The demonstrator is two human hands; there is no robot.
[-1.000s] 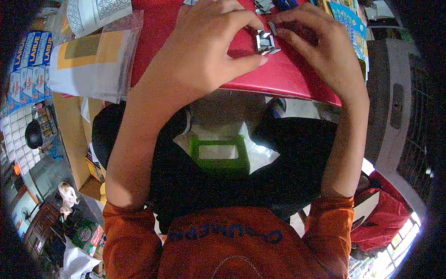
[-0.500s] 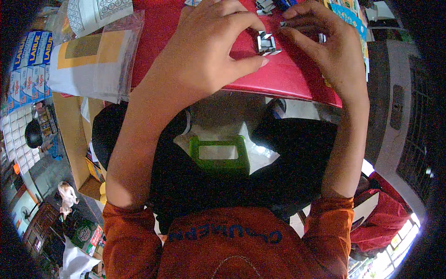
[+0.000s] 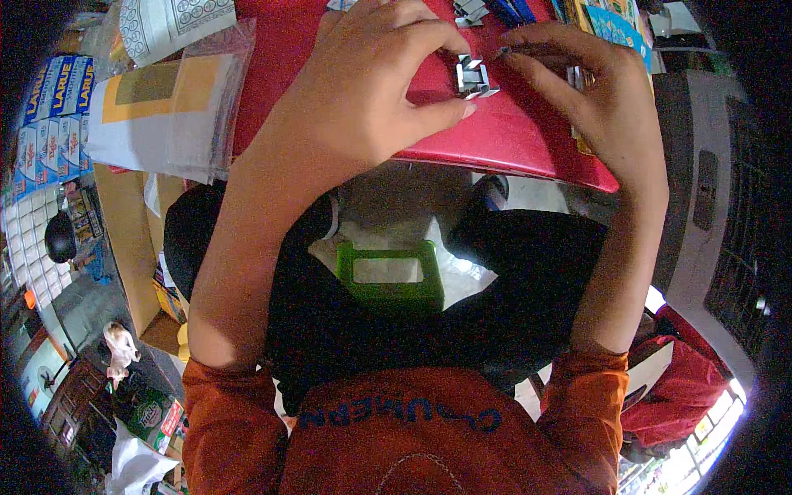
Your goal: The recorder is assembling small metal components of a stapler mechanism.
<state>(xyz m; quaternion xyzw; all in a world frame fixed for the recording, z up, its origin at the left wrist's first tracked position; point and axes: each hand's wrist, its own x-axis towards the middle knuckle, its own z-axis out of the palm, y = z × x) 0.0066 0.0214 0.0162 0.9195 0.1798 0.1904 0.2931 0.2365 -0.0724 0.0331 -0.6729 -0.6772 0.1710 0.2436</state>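
Observation:
Above the red tabletop [image 3: 511,136], my left hand [image 3: 367,91] curves around a small white-and-grey open box-shaped piece [image 3: 473,77]. Its index fingertip touches the far side of the piece, and the thumb lies along the near side. To the right, my right hand [image 3: 598,95] is closed in a pinch, with a tiny greyish piece [image 3: 504,51] at the fingertips; its kind is too small to make out. Similar folded grey pieces [image 3: 470,11] lie just beyond, beside a blue object [image 3: 516,11] partly cut off by the top edge.
Clear plastic bags with papers [image 3: 165,107] and a printed sheet [image 3: 177,25] lie at the table's left. Colourful packets [image 3: 615,33] sit at the right. Blue cartons [image 3: 56,124] are stacked farther left. Below the table edge stands a green plastic stool [image 3: 392,293] between my legs.
My right hand has shifted slightly to the right, and its fingers have drawn closer together. The box-shaped piece has tilted a little; my left hand has stayed almost still.

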